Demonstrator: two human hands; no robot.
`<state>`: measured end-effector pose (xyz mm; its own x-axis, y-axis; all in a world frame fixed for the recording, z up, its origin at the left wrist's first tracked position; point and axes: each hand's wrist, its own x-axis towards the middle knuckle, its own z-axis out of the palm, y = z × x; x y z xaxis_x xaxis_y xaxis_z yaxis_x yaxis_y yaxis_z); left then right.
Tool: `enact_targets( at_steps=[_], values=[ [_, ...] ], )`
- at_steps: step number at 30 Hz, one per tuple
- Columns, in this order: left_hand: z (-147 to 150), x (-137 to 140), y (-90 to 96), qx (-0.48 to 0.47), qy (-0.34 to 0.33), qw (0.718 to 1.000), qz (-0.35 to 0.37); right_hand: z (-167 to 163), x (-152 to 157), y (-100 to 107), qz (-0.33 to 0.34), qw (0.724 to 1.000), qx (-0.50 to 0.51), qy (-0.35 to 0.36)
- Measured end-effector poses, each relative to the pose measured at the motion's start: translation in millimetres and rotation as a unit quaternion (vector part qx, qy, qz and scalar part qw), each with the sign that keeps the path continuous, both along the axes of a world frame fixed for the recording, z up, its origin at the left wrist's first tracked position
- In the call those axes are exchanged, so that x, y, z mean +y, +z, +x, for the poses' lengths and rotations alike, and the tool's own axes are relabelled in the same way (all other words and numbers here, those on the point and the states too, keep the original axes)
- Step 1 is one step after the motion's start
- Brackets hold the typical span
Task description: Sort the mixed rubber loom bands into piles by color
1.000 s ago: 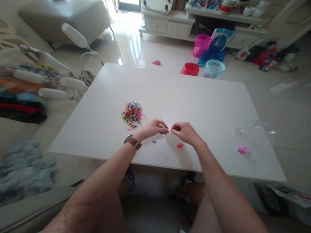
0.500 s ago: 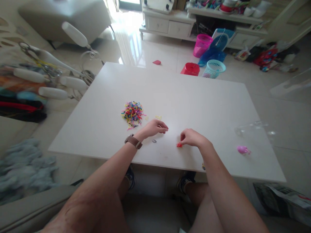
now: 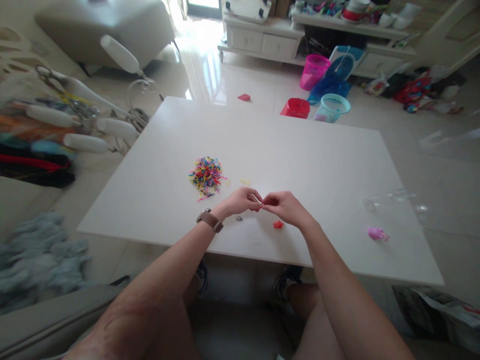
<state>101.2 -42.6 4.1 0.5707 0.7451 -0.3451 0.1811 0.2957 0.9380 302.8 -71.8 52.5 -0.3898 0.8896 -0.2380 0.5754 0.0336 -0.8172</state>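
Above the white table [image 3: 318,160], my left hand [image 3: 242,201] is closed in a pinch on a thin white strand [image 3: 255,198]. My right hand [image 3: 285,206] meets it fingertip to fingertip, also pinched; whatever sits between its fingers is too small to make out. Just below my right hand lies a small cluster of red pieces [image 3: 278,224]. A small dark loop [image 3: 239,218] rests under my left wrist. Beyond my left hand is a pale yellow loop [image 3: 245,182], and farther left a heap of small multicoloured pieces [image 3: 207,176].
A pink object [image 3: 377,234] lies near the table's right end, with a clear transparent item [image 3: 371,204] behind it. Past the far edge stand a red stool [image 3: 296,107] and a light blue basket [image 3: 332,106]. White lamp arms [image 3: 120,129] crowd the left side.
My right hand has left the red cluster and moved up and left to meet my left hand's fingertips. My left hand has stayed nearly in place, still pinching the strand.
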Motion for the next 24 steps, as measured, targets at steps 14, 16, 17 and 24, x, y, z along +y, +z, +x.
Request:
enact_targets(
  at_steps=[14, 16, 17, 24],
  values=[
    [3, -4, 1.7, 0.015, -0.017, 1.0, -0.002, 7, 2, 2, -0.003, 0.999, -0.032, 0.007],
    [3, -4, 2.9, 0.018, -0.018, 1.0, -0.003, 7, 2, 4, -0.001, 0.999, -0.045, 0.006],
    [3, -4, 3.5, 0.018, -0.018, 1.0, -0.005, 8, 3, 5, -0.001, 0.999, -0.054, 0.006],
    [-14, 12, 9.0, 0.065, 0.056, 0.996, 0.03, 19, 3, 5, -0.055, 0.985, -0.159, 0.028]
  ],
)
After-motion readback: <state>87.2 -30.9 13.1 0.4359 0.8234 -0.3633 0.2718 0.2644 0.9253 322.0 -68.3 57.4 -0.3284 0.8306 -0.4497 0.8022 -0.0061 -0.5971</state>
